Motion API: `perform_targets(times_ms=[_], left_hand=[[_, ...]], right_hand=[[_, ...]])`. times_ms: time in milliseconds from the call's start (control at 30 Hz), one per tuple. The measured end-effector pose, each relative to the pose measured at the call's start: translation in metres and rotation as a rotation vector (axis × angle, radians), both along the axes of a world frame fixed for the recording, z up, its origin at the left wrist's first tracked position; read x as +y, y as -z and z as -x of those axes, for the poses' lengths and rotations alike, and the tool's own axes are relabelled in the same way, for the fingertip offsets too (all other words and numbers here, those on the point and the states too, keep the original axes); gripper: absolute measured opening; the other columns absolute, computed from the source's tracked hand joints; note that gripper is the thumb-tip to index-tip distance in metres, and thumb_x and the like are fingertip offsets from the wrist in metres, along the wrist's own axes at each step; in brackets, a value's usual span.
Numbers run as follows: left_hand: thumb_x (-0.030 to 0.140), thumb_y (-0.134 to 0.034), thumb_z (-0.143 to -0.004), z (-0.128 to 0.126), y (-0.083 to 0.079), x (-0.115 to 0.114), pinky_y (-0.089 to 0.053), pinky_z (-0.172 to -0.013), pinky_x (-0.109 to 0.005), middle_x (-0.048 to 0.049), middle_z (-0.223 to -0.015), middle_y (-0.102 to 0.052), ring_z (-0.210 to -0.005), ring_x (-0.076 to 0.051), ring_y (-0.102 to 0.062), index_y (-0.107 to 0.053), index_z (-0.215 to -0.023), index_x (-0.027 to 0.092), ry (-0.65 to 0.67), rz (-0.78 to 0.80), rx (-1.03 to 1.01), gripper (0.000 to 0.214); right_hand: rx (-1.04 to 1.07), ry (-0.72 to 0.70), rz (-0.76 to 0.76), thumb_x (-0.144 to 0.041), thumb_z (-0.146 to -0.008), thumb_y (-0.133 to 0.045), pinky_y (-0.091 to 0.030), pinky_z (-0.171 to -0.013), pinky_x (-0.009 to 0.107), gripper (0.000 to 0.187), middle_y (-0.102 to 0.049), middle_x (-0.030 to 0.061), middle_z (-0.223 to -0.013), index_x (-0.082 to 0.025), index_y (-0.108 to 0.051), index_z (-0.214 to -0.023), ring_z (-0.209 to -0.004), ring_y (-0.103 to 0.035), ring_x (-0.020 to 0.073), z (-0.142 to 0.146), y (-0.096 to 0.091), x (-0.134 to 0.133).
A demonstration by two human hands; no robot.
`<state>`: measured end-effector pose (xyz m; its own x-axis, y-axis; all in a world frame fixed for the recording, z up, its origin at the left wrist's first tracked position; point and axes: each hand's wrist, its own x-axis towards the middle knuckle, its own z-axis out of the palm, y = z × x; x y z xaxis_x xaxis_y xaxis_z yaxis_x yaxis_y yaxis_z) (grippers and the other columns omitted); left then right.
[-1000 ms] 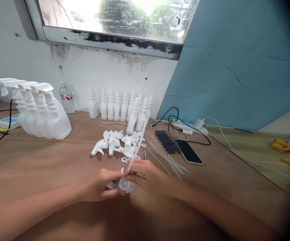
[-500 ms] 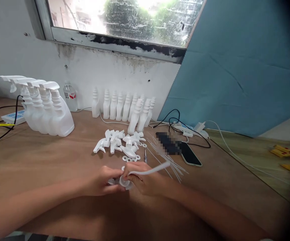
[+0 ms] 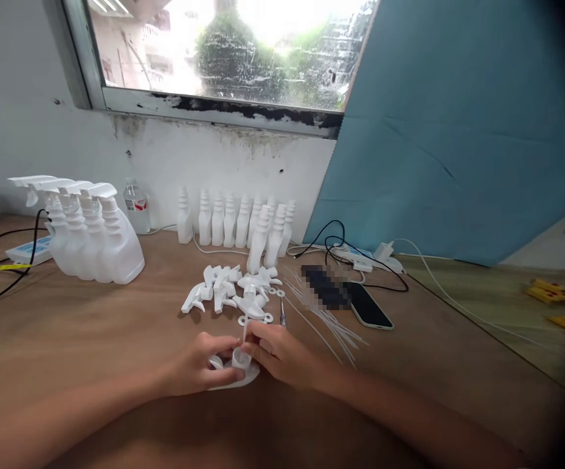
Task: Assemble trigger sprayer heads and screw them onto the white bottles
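My left hand (image 3: 207, 366) is closed around a white spray trigger head (image 3: 240, 359) low over the table, its round collar facing up between finger and thumb. At that collar, my right hand (image 3: 278, 353) pinches a thin white tube (image 3: 245, 329), which stands nearly upright. Fingers hide the tube's lower end, so I cannot tell how deep it sits. Just beyond my hands lies a pile of white spray trigger heads (image 3: 224, 284), with several flat white washers (image 3: 268, 318) at its near side. A slim metal tool (image 3: 283, 312) rests beside my right fingers.
Loose white tubes (image 3: 334, 329) and a phone (image 3: 369, 306) lie to the right. Small white bottles (image 3: 231, 218) stand by the wall. Larger bottles with spray heads (image 3: 111, 241) and a clear bottle (image 3: 137, 207) are at left. Cables (image 3: 344, 241) run along the back.
The tube in my right hand has swung from slanting out to the right to nearly upright. My view has tilted up a little, so the scene sits lower.
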<state>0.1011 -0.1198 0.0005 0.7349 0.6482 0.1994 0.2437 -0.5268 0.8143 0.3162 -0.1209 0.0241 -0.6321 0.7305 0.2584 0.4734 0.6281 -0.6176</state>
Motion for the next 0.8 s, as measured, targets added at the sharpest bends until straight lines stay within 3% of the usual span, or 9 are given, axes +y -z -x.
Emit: perform_targets(times_ms=[67,167,233,300,400,500,633,700,800], left_hand=[[0.038,-0.059,-0.085,0.0,-0.003,-0.001,-0.031,-0.053,-0.016,0.0021,-0.07,-0.054,-0.059,-0.007,-0.04,-0.053,-0.115,0.013,-0.019,0.114,-0.036,0.04],[0.04,-0.06,-0.085,0.001,-0.008,-0.003,-0.029,-0.049,-0.014,0.0032,-0.068,-0.055,-0.056,-0.006,-0.042,-0.037,-0.131,0.017,-0.083,0.236,-0.079,0.056],[0.042,-0.057,-0.087,0.001,-0.011,-0.005,-0.025,-0.044,-0.013,0.0072,-0.058,-0.048,-0.048,-0.005,-0.036,-0.033,-0.134,0.018,-0.114,0.255,-0.116,0.058],[0.045,-0.053,-0.089,0.0,-0.013,-0.007,-0.022,-0.04,-0.013,0.0104,-0.05,-0.039,-0.041,-0.004,-0.031,-0.031,-0.135,0.018,-0.133,0.26,-0.156,0.058],[0.053,-0.045,-0.09,-0.005,-0.016,-0.011,-0.026,-0.037,-0.014,0.0089,-0.053,-0.041,-0.038,-0.005,-0.034,-0.03,-0.137,0.018,-0.182,0.33,-0.212,0.06],[0.061,-0.037,-0.09,-0.01,-0.021,-0.01,-0.041,-0.047,-0.018,0.0026,-0.065,-0.051,-0.052,-0.009,-0.049,-0.029,-0.14,0.017,-0.161,0.434,-0.279,0.067],[0.071,-0.017,-0.087,-0.009,-0.034,0.017,-0.043,-0.048,-0.022,-0.0034,-0.066,-0.059,-0.054,-0.013,-0.054,-0.036,-0.139,0.012,-0.077,0.479,-0.241,0.081],[0.067,-0.022,-0.09,-0.01,-0.043,0.046,-0.038,-0.044,-0.02,-0.003,-0.061,-0.06,-0.047,-0.011,-0.051,-0.045,-0.131,0.011,-0.162,0.345,-0.2,0.074],[0.051,-0.051,-0.087,-0.022,-0.055,0.103,-0.042,-0.051,-0.02,-0.0019,-0.068,-0.064,-0.055,-0.012,-0.056,-0.057,-0.112,0.014,-0.387,-0.078,-0.143,0.045]], right_hand=[[0.059,0.012,-0.125,-0.031,-0.094,-0.044,-0.04,-0.058,0.021,0.015,-0.054,-0.0002,-0.074,-0.017,-0.047,-0.091,-0.063,-0.05,0.0093,-0.005,0.004,0.002],[0.099,-0.142,-0.559,-0.018,-0.089,-0.043,-0.047,-0.068,0.027,0.015,-0.057,0.0063,-0.092,-0.017,-0.042,-0.104,-0.082,-0.056,0.015,-0.015,0.005,0.005],[-0.016,-0.312,-0.839,-0.011,-0.084,-0.043,-0.048,-0.074,0.033,0.029,-0.056,0.0103,-0.109,-0.019,-0.042,-0.112,-0.096,-0.055,0.0195,-0.02,0.001,0.006],[-0.17,-0.397,-0.961,-0.01,-0.083,-0.044,-0.049,-0.075,0.036,0.034,-0.053,0.0114,-0.121,-0.021,-0.045,-0.116,-0.1,-0.055,0.0213,-0.021,-0.005,0.006],[-0.243,-0.366,-1.014,-0.016,-0.086,-0.047,-0.049,-0.075,0.038,0.035,-0.051,0.0136,-0.126,-0.021,-0.049,-0.121,-0.102,-0.055,0.0229,-0.019,-0.013,0.003],[-0.248,-0.321,-1.091,-0.015,-0.085,-0.054,-0.051,-0.074,0.036,0.034,-0.055,0.0148,-0.125,-0.018,-0.053,-0.119,-0.099,-0.057,0.0223,-0.018,-0.018,0.004],[-0.202,-0.263,-1.159,-0.016,-0.085,-0.057,-0.054,-0.076,0.038,0.031,-0.059,0.0171,-0.122,-0.015,-0.054,-0.116,-0.102,-0.06,0.0236,-0.03,-0.033,0.009],[-0.108,-0.177,-1.103,-0.021,-0.085,-0.058,-0.054,-0.081,0.04,0.039,-0.058,0.0174,-0.124,-0.016,-0.05,-0.123,-0.107,-0.06,0.0252,-0.041,-0.049,0.013],[0.126,0.037,-0.924,-0.02,-0.081,-0.062,-0.054,-0.085,0.041,0.051,-0.059,0.0145,-0.121,-0.021,-0.045,-0.129,-0.108,-0.061,0.0267,-0.058,-0.079,0.02]])
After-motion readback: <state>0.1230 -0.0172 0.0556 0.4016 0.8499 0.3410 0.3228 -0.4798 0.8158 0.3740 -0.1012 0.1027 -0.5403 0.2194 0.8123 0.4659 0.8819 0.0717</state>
